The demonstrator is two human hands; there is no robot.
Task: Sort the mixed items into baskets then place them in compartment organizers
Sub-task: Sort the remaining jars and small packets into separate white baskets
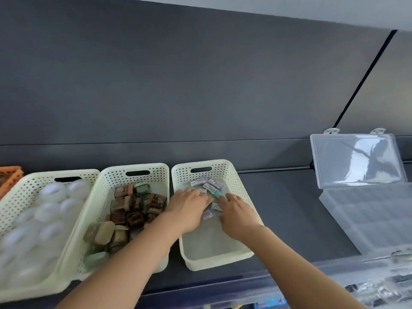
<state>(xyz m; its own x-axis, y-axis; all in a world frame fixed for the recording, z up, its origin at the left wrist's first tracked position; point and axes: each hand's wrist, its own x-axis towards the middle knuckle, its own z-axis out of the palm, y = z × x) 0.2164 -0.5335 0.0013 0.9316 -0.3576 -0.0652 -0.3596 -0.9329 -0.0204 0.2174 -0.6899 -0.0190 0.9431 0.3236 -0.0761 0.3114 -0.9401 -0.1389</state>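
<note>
Three cream perforated baskets stand side by side on a dark shelf. The right basket (242,255) holds several small purple-and-white erasers (206,182) and a teal one (216,194), piled at its far end. Both my hands are inside this basket, palm down on the pile. My left hand (189,208) lies over the erasers, fingers stretched toward the far wall, and one eraser shows beneath it. My right hand (236,216) rests beside it, its fingertip touching the teal eraser. A clear compartment organizer (370,219) lies to the right with its lid (356,159) open.
The middle basket (156,175) holds several brown and green boxed items. The left basket (26,188) is full of white round pieces. An orange basket (10,175) shows at the far left. Another clear organizer (379,284) with dark small parts sits at the lower right.
</note>
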